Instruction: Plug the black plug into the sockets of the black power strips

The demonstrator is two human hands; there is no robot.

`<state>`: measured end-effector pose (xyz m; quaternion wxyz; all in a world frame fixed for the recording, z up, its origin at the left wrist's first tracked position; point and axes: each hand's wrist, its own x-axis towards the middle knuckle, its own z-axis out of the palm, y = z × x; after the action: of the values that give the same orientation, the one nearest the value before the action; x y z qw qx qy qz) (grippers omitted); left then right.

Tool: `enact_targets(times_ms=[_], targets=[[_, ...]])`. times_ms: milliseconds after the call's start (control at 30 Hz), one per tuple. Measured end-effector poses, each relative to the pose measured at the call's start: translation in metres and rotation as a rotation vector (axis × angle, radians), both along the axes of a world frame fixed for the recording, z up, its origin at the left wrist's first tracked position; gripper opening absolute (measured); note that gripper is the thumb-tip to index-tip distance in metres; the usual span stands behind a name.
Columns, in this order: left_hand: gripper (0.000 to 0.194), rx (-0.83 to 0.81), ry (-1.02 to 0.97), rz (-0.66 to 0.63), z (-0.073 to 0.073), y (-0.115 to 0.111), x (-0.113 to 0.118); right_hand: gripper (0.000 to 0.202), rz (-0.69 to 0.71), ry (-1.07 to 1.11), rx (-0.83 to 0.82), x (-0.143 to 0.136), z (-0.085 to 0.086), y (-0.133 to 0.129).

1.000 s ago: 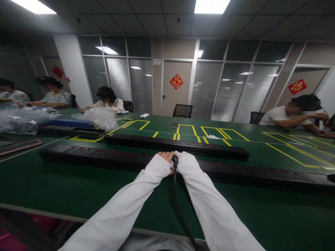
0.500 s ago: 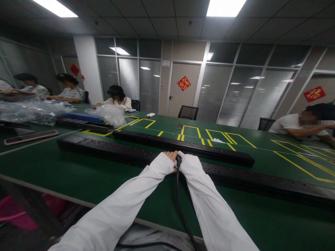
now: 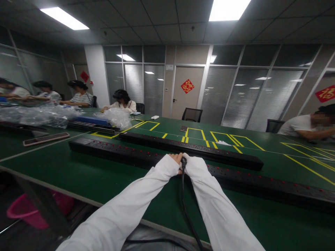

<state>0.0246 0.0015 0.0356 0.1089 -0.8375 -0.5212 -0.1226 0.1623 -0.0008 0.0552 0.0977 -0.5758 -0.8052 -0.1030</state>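
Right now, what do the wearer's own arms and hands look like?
Both arms are covered in long, plain white sleeves that reach past the wrists. The left hand shows only bare fingers beyond its cuff; the right hand is almost wholly hidden under its sleeve. No gloves or markings show.

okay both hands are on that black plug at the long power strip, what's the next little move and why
Probably press the plug straight into the near power strip. Both hands, left hand and right hand, meet around it at the strip's top face, and its cable trails back slack. Whether it is fully seated is hidden by the sleeves.
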Motion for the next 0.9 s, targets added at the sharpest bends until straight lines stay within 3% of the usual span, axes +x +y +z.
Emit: enact_targets(times_ms=[467,900], targets=[[0.079,-0.001,-0.017,-0.021,-0.001,0.000,-0.001,0.043,0.056,0.012,0.030,0.004,-0.004,0.002],[0.053,0.040,-0.017,-0.060,-0.011,0.006,-0.004,0.032,0.072,0.046,0.035,0.004,-0.006,0.005]])
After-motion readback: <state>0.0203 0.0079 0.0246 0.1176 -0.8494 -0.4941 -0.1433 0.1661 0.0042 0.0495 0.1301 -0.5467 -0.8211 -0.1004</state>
